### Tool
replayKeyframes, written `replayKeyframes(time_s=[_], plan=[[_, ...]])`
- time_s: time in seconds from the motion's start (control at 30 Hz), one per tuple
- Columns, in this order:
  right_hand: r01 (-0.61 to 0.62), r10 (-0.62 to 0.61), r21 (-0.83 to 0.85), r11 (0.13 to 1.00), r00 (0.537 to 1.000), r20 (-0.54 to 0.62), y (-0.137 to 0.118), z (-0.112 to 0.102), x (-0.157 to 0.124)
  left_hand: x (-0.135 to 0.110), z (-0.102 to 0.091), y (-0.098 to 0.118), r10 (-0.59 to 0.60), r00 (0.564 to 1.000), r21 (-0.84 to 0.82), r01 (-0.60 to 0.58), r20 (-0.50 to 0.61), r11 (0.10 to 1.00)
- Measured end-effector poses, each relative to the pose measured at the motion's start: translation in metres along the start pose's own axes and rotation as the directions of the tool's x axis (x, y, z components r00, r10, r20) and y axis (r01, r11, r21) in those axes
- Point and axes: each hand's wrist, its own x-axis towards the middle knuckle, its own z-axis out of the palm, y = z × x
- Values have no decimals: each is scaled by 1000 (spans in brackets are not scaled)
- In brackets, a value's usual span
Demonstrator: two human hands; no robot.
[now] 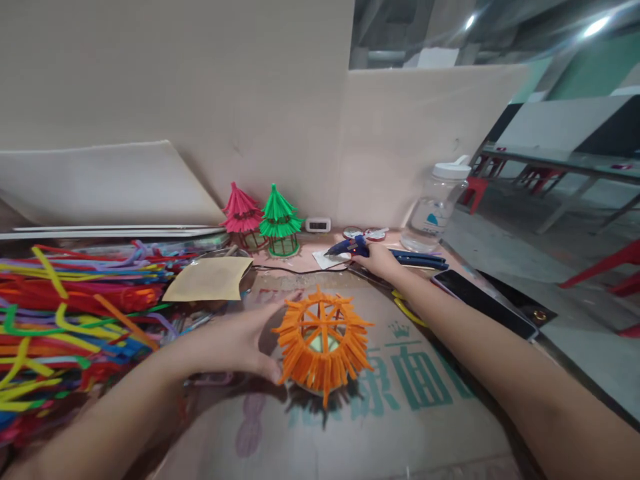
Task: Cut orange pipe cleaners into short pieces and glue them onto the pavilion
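An orange fringed roof model (324, 343), made of fuzzy pipe cleaners with a spoked ring on top, stands on the cardboard in front of me. My left hand (253, 340) curves around its left side, thumb and fingers spread apart, the thumb tip close to the fringe; a gap shows between palm and model. Farther back, my right hand (377, 260) is closed around a dark blue glue gun (353, 247), its nozzle pointing left over a small white pad (330, 259). Part of the left fingers is hidden behind the orange fringe.
Pink (243, 210) and green (280, 217) tiered models stand by the back panel, near a small digital clock (318, 225). Colourful pipe cleaners (65, 320) pile up at left. Blue-handled pliers (417, 259), a phone (485, 303) and a water bottle (433, 210) are at right.
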Motion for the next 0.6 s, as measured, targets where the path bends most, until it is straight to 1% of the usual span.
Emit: replayKeyframes(time_s=[0.07, 0.13, 0.23, 0.3, 0.37, 0.4, 0.47, 0.53, 0.6], plan=[[-47, 47, 15, 999, 998, -47, 2, 5, 5, 10, 14, 4, 141, 990, -135, -136, 25, 981], [-89, 91, 31, 996, 992, -93, 6, 6, 6, 19, 26, 9, 263, 965, -195, -257, 7, 947], [-137, 145, 59, 989, 979, -147, 15, 2, -2, 27, 37, 14, 379, 924, -205, -382, -54, 901], [-150, 163, 88, 985, 973, -166, 21, -2, -12, 30, 41, 17, 434, 900, -160, -436, -46, 886], [-143, 166, 134, 981, 970, -178, 23, -6, -22, 31, 45, 18, 470, 881, -91, -473, -48, 877], [-132, 163, 166, 977, 969, -184, 21, -9, -25, 31, 48, 19, 479, 875, -63, -483, -69, 873], [-94, 146, 245, 965, 969, -201, 13, -14, -26, 32, 53, 18, 478, 872, -40, -484, -108, 874], [-33, 115, 339, 940, 968, -224, -5, -21, -18, 32, 57, 16, 465, 877, -50, -473, -122, 880], [50, 72, 446, 894, 965, -252, -30, -30, -6, 32, 60, 15, 461, 876, -52, -472, -142, 880]])
